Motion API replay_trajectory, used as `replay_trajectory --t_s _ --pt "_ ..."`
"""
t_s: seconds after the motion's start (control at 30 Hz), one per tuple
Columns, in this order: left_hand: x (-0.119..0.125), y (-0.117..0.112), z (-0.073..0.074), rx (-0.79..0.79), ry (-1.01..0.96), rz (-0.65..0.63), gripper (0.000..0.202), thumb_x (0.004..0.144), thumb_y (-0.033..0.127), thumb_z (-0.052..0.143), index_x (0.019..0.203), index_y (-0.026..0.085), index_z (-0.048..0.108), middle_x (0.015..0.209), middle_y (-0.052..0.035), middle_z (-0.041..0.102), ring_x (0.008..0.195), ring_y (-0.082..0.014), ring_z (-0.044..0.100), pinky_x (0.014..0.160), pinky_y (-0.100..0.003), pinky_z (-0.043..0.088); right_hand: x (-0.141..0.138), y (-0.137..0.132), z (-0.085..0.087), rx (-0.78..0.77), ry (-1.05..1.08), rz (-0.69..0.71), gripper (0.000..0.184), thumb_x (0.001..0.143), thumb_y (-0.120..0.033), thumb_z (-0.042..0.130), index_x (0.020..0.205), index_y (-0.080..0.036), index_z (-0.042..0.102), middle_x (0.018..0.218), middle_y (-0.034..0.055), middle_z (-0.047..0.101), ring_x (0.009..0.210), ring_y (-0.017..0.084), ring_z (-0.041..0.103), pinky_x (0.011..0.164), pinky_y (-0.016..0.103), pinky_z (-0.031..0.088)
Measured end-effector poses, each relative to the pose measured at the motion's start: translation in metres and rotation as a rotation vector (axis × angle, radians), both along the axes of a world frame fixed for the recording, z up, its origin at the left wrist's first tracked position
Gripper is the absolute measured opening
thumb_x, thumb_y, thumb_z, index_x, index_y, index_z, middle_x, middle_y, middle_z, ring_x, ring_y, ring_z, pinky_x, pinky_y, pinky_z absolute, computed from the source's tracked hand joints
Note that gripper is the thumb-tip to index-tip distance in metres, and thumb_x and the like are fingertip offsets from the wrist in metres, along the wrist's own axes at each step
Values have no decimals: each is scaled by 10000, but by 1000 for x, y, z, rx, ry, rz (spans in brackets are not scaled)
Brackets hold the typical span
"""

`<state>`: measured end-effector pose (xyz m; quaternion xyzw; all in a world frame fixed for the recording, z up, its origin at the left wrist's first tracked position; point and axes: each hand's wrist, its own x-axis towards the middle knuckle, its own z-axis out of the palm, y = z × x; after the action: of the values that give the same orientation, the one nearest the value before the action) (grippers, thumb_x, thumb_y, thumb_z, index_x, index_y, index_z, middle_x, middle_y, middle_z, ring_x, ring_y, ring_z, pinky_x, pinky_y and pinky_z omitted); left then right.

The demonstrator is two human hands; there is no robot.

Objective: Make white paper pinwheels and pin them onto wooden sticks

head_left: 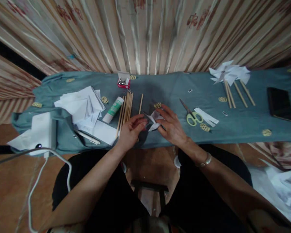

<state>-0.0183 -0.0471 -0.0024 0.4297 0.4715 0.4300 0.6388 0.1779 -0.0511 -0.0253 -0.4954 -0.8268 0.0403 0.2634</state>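
Observation:
A small white paper pinwheel (pixel 154 125) with folded blades is in front of me, over the near part of the table. My right hand (pixel 172 127) has its fingers around the pinwheel's right side and grips it. Just left of the pinwheel, my left hand (pixel 129 131) is closed, thumb against fingertips; what it pinches, if anything, is hidden. A single wooden stick (pixel 141 103) lies beyond my left fingers. Beside it is a row of several wooden sticks (pixel 127 106), with a green and white glue tube (pixel 113 109) to their left.
Folded paper sheets (pixel 77 108), a pen (pixel 87 137) and a white corded device (pixel 42 132) lie left. A small red box of metal pins (pixel 123 82) stands behind. Rightward are scissors (pixel 193 117), paper strips (pixel 207 117), finished pinwheels (pixel 229 73) and a dark phone (pixel 280 103).

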Motion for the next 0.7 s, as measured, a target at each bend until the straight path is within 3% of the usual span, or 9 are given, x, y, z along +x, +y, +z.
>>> replay_trajectory --t_s 0.1,0.27,0.5,0.7 --pt "8 -5 4 -225 -237 45 404 698 271 788 1048 150 627 927 -68 742 931 -206 695 891 -383 525 -2 2 0 -2 37 -16 223 893 -212 503 853 -196 722 1363 98 593 1392 285 390 1049 506 432" --pt "17 -6 5 -349 -422 26 260 716 238 779 919 148 643 866 -56 744 859 -182 707 910 -369 512 -5 3 2 -37 117 -21 223 881 -202 505 878 -200 728 1362 87 590 1408 271 365 1094 510 400" --pt "23 -1 0 -349 -458 39 231 730 291 760 890 137 695 869 -62 736 848 -180 686 864 -323 505 -9 -1 8 11 78 -16 245 887 -184 468 932 -208 708 1408 98 543 1420 281 344 1076 536 404" --pt "26 5 9 -229 -457 52 320 612 249 841 884 146 707 846 -17 729 779 -128 651 802 -253 474 -17 -11 15 82 -28 19 388 880 -242 494 1234 -111 581 1499 205 406 1444 334 279 1036 544 421"
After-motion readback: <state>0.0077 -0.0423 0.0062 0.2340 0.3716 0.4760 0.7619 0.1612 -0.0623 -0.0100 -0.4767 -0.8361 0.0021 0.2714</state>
